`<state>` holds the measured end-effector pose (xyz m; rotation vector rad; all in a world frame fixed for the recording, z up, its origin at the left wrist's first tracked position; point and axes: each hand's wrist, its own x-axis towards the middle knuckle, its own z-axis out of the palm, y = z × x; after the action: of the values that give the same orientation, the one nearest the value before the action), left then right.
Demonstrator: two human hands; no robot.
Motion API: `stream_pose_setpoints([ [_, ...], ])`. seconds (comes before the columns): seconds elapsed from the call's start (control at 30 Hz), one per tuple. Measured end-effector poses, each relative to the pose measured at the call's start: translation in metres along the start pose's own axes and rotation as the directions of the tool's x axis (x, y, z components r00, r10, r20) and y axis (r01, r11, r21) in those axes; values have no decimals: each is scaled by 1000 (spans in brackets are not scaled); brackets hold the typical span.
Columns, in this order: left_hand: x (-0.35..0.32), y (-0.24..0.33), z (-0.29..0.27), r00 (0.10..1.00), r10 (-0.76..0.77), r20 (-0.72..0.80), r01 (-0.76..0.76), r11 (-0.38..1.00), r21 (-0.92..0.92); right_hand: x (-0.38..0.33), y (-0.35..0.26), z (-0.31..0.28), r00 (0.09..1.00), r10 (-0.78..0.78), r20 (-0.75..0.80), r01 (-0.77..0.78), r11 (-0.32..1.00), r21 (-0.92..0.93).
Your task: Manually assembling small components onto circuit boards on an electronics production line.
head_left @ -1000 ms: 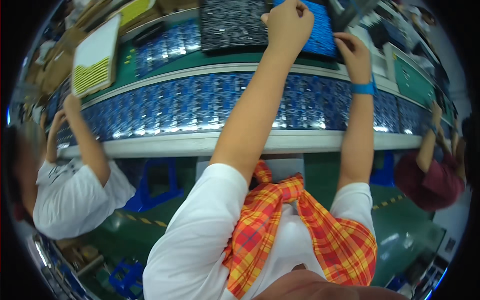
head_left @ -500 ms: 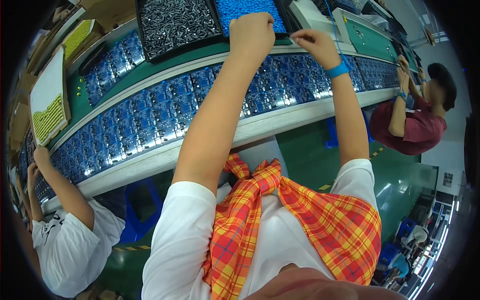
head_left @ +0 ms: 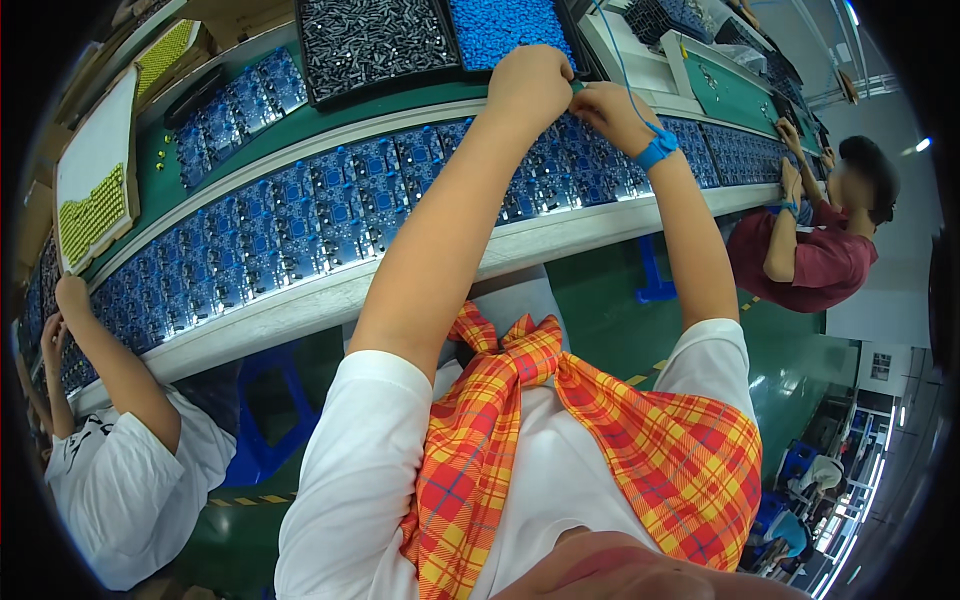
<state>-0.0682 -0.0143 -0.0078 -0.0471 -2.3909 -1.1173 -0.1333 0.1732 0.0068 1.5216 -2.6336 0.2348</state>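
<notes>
Over the long row of blue circuit boards (head_left: pixel 330 205), my left hand (head_left: pixel 528 88) is bent with its fingers curled together. My right hand (head_left: pixel 614 114) is close beside it, fingertips pinched near the left ones. Whatever lies between the fingers of either hand is hidden or too small to make out. A blue wrist strap (head_left: pixel 657 149) with a thin blue cord circles my right wrist. Just beyond my hands, small blue parts (head_left: pixel 505 30) fill one black tray. Small dark grey cylindrical parts (head_left: pixel 375 48) fill the tray to its left.
At left, a white board (head_left: pixel 93 165) carries yellow parts, near more circuit boards (head_left: pixel 240 108) on the green mat. One co-worker in white (head_left: pixel 135 480) works at the far left, another in dark red (head_left: pixel 805 262) at the right. A blue stool (head_left: pixel 265 420) stands below the bench.
My left hand has come back from the blue parts, toward me and slightly right. My right hand has moved left and down, bringing the hands together. The view has shifted slightly.
</notes>
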Motion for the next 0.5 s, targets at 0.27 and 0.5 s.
stream_pose_setpoints([
  [0.27,0,-3,1,994,-59,89,52,996,71,1,3,7,998,-5,-59,7,1000,24],
  [0.5,2,-9,-4,961,-85,263,45,987,155,3,3,7,995,-65,-73,60,996,-72],
])
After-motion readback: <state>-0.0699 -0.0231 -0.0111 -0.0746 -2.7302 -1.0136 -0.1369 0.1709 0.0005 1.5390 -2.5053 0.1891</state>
